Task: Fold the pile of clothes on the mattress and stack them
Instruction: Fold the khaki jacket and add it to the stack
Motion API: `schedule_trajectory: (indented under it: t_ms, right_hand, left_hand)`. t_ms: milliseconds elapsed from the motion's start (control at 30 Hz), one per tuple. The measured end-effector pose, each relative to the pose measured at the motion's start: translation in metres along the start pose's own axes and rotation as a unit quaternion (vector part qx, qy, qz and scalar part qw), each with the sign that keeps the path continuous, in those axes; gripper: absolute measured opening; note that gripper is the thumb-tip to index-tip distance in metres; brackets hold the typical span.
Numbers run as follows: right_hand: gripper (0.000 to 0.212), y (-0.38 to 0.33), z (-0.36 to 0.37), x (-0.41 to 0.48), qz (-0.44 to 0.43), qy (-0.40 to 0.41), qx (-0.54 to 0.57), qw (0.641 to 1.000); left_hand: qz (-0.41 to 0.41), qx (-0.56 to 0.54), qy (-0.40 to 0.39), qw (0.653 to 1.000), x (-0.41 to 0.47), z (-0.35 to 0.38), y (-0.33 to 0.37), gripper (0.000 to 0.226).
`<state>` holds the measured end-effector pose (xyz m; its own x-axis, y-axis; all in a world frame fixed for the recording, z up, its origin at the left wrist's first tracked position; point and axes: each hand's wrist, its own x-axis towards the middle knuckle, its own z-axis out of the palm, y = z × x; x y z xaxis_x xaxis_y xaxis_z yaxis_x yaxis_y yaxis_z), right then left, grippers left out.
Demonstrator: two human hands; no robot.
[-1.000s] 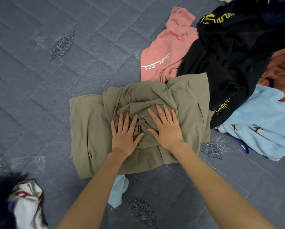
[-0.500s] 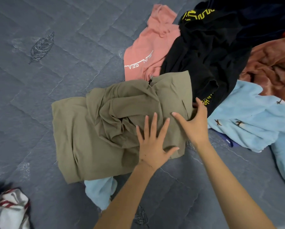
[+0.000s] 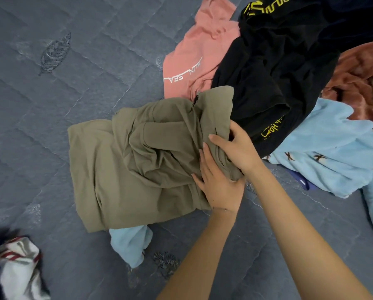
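Right hand (image 3: 240, 149) grips garment (image 3: 125, 169); left hand (image 3: 218, 188) perhaps presses.

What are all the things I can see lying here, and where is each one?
mattress: one, grey, quilted with leaf motifs, under everything
olive garment: one, olive, centre, partly folded
pink garment: one, pink with white lettering, top centre
black garment: one, black with yellow lettering, top right, overlapping the pink one
brown garment: one, rust brown, right edge
light blue garment: one, light blue with small dark figures, right
light blue piece: one, light blue, poking out below the olive garment
white and red cloth: one, bottom left corner
left hand: one, flat on the olive garment
right hand: one, gripping the olive garment's right edge
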<state>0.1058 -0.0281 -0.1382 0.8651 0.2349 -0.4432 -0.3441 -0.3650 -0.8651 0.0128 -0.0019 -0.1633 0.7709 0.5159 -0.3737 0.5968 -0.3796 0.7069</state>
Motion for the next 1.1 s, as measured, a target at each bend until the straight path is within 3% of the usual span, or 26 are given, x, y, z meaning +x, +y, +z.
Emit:
schedule_trajectory:
  t_ms: [167, 267, 400, 467, 567, 633, 733, 833, 900, 1000, 1100]
  right_hand:
    - [0.031, -0.016, 0.003, 0.0, 0.001, -0.061, -0.025, 0.998]
    - [0.031, -0.028, 0.009, 0.001, 0.001, -0.1, -0.004, 0.995]
    - [0.034, -0.041, 0.025, 0.002, 0.008, -0.177, 0.078, 0.981]
    - [0.033, -0.043, 0.038, 0.003, -0.002, -0.16, 0.106, 0.982]
    - [0.036, -0.04, 0.056, 0.006, -0.051, 0.002, 0.015, 0.999]
    - [0.043, -0.034, 0.067, 0.008, -0.045, 0.051, -0.02, 0.998]
    - [0.053, -0.031, 0.092, 0.004, -0.023, 0.001, 0.012, 1.0]
    - [0.054, -0.035, 0.13, -0.003, -0.115, -0.04, -0.047, 0.992]
    - [0.057, -0.034, 0.155, -0.004, -0.16, -0.051, -0.107, 0.98]
    - [0.064, -0.022, 0.189, -0.003, -0.144, -0.065, -0.243, 0.957]
    - [0.069, -0.003, 0.219, -0.005, -0.133, -0.098, -0.384, 0.909]
  left_hand:
    - [0.008, -0.063, 0.053, 0.997, 0.002, -0.022, 0.006, 0.08]
    - [-0.017, -0.144, 0.032, 0.989, 0.004, -0.036, 0.004, 0.07]
    - [-0.051, -0.294, -0.012, 0.954, 0.016, -0.069, -0.011, 0.06]
    - [-0.059, -0.36, -0.027, 0.931, 0.024, -0.091, -0.024, 0.053]
    - [-0.092, -0.436, -0.041, 0.894, 0.034, -0.122, -0.047, 0.049]
    - [-0.114, -0.466, -0.051, 0.876, 0.037, -0.142, -0.062, 0.045]
    - [-0.141, -0.52, -0.063, 0.84, 0.038, -0.174, -0.084, 0.038]
    - [-0.177, -0.563, -0.07, 0.804, 0.042, -0.213, -0.114, 0.048]
    - [-0.188, -0.563, -0.069, 0.802, 0.048, -0.239, -0.138, 0.055]
    - [-0.195, -0.545, -0.038, 0.815, 0.059, -0.267, -0.176, 0.044]
    - [-0.209, -0.447, -0.005, 0.87, 0.072, -0.277, -0.203, 0.034]
